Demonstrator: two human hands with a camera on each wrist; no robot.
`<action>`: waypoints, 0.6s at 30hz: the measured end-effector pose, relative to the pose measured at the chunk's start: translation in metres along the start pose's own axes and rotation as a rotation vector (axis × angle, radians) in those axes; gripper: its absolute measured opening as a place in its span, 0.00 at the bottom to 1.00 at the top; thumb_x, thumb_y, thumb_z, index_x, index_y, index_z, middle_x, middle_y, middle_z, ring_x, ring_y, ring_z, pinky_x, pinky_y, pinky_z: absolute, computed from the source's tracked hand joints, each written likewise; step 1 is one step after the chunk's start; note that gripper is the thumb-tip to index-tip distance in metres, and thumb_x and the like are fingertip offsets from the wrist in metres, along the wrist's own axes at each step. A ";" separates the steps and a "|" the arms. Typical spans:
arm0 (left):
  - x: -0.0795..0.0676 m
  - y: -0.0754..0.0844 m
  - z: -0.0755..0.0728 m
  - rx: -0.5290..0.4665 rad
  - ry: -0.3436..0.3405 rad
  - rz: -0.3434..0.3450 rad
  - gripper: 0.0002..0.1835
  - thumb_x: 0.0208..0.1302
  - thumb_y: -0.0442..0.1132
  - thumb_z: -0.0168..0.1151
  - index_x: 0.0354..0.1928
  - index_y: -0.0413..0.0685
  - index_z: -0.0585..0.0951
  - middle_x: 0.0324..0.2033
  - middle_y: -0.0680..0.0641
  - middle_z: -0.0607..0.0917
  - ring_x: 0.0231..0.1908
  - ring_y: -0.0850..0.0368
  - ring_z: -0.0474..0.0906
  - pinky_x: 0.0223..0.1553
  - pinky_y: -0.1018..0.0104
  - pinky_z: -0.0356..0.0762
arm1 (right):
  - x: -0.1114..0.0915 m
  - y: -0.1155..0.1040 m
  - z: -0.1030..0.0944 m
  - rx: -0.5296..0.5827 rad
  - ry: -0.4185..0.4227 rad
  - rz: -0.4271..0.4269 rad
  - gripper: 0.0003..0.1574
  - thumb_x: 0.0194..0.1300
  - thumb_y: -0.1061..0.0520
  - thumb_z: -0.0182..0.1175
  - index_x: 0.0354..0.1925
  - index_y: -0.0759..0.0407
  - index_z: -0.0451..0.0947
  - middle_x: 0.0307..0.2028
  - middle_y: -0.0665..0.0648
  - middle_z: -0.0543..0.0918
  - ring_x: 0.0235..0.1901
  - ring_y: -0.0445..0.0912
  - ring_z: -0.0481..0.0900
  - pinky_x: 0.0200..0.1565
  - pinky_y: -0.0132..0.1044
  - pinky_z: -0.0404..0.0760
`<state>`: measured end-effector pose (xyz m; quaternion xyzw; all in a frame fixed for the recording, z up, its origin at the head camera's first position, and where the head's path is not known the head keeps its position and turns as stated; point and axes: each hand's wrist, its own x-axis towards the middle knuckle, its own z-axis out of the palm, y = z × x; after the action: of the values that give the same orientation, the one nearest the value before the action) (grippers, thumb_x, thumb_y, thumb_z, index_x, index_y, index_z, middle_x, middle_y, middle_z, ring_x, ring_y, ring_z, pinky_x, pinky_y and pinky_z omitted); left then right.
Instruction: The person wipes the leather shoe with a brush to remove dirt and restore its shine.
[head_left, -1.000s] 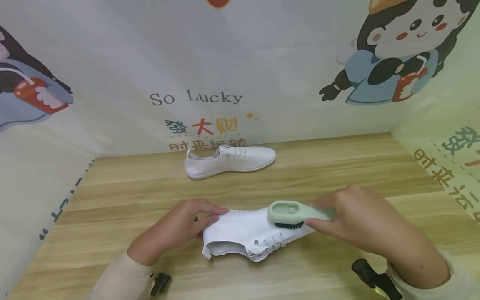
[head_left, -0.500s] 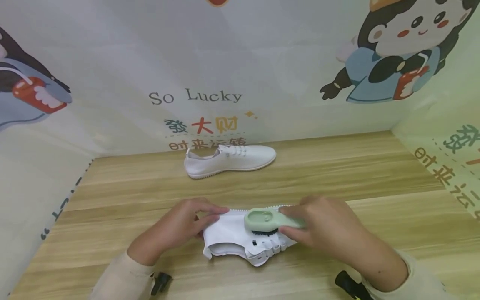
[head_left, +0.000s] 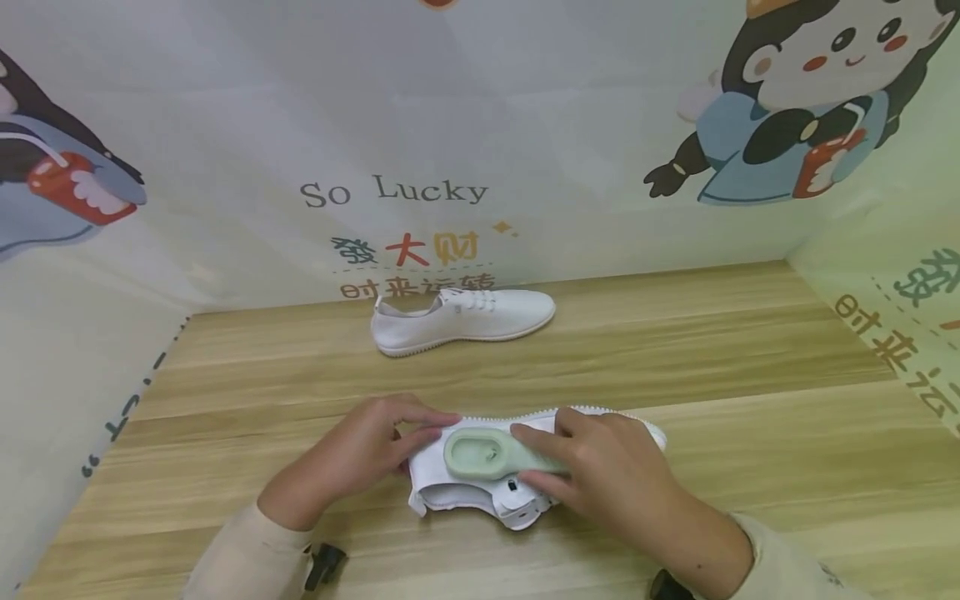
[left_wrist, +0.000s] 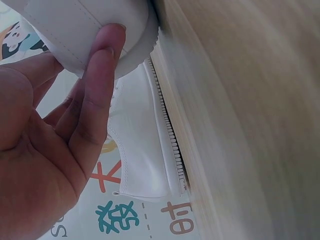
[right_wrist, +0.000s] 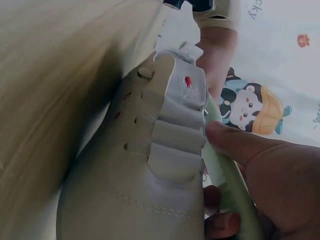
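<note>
A white lace-up shoe point(head_left: 429, 472) lies on its side at the front of the table, its opening toward me and its ridged sole away. My left hand point(head_left: 367, 446) grips the heel; the left wrist view shows fingertips pressed on the heel's back point(left_wrist: 75, 25). In my right hand point(head_left: 618, 471) is a pale green brush point(head_left: 480, 455), held by its handle. The brush head lies over the shoe's side near the heel, hiding its dark bristles. From the right wrist, the laces and tongue point(right_wrist: 185, 85) show beside the brush handle point(right_wrist: 227, 185).
A second white shoe point(head_left: 465, 325) stands upright at the back of the wooden table point(head_left: 720, 333), toe to the right. Behind and at both sides rise pale walls point(head_left: 570, 150) printed with cartoon figures and lettering.
My right hand has slid the brush leftward along the shoe's side, from near the toe to near the heel. The left hand keeps its hold, and the far shoe stays put.
</note>
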<state>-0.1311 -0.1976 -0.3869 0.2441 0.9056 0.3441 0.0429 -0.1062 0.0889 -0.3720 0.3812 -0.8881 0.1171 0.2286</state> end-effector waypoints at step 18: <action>0.001 -0.002 0.001 -0.021 -0.003 -0.010 0.15 0.64 0.38 0.62 0.51 0.61 0.83 0.41 0.54 0.85 0.18 0.64 0.75 0.21 0.70 0.76 | 0.000 0.026 -0.058 0.024 -0.265 0.245 0.24 0.53 0.37 0.67 0.47 0.41 0.84 0.37 0.51 0.86 0.26 0.41 0.78 0.18 0.33 0.64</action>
<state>-0.1321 -0.1977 -0.3889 0.2396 0.9032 0.3528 0.0488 -0.1073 0.1289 -0.3223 0.2850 -0.9488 0.1033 0.0888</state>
